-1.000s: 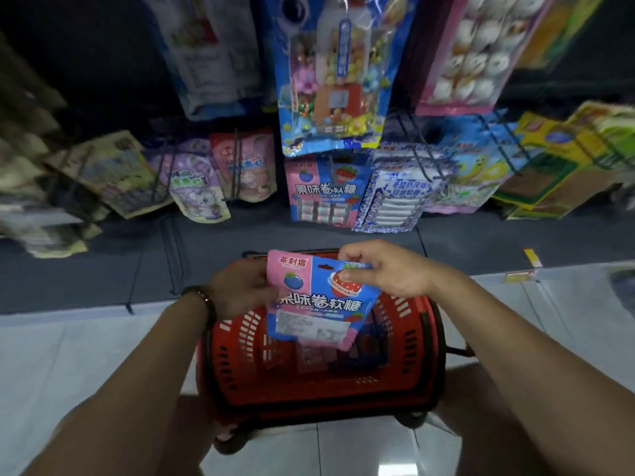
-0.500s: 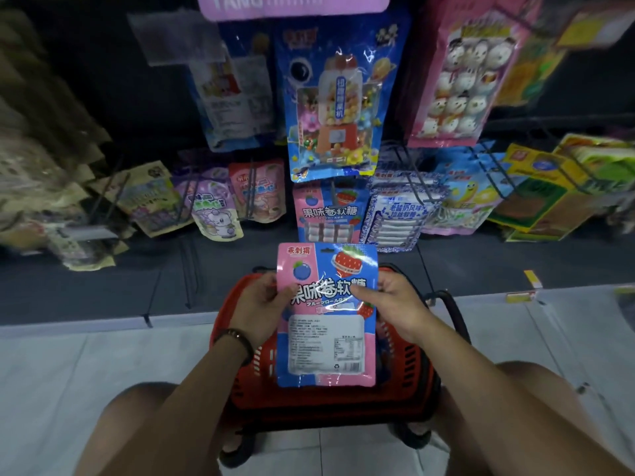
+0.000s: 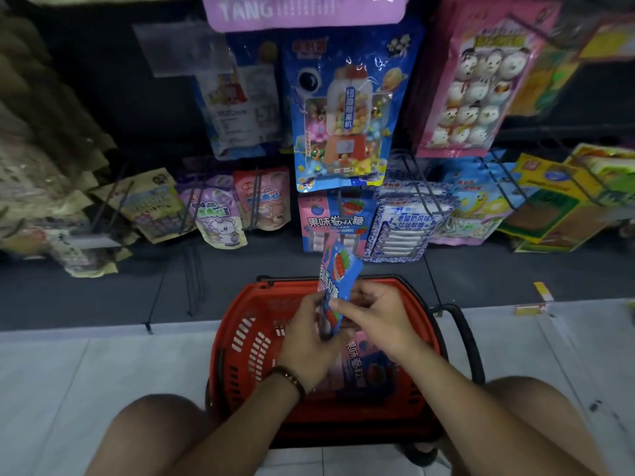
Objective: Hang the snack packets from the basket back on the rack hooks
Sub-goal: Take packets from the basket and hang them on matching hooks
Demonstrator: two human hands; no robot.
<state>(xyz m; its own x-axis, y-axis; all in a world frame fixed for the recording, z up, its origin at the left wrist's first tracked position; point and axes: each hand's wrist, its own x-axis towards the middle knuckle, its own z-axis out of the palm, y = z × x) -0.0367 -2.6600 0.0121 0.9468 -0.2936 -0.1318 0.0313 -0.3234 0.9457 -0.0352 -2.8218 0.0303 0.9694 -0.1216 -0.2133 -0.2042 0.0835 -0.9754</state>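
A person is crouching over a red plastic shopping basket (image 3: 240, 324) that is sitting on pale floor tiles, their bare knees showing on either side of it. Both hands are meeting above the middle of the basket and holding one pink-and-blue fruit candy packet (image 3: 339, 274). The packet is standing nearly edge-on to the camera, its top rising past the basket's far rim. The left hand (image 3: 307, 341), with a beaded bracelet (image 3: 289, 376) on its wrist, is gripping the packet's lower left edge with curled fingers. The right hand (image 3: 381, 321) is pinching the packet's right side. A second matching packet (image 3: 364, 362) is lying flat inside the basket, beneath the hands. The basket's black handle (image 3: 464, 338) is folding down along its right side. Beyond the basket's far rim, a dark rack is displaying hanging snacks: a row of matching fruit candy packets (image 3: 335, 219) on a hook directly behind the basket, white-and-blue milk candy packets (image 3: 402, 225) just to their right, and a large blue gumball-machine packet (image 3: 340, 115) above them.
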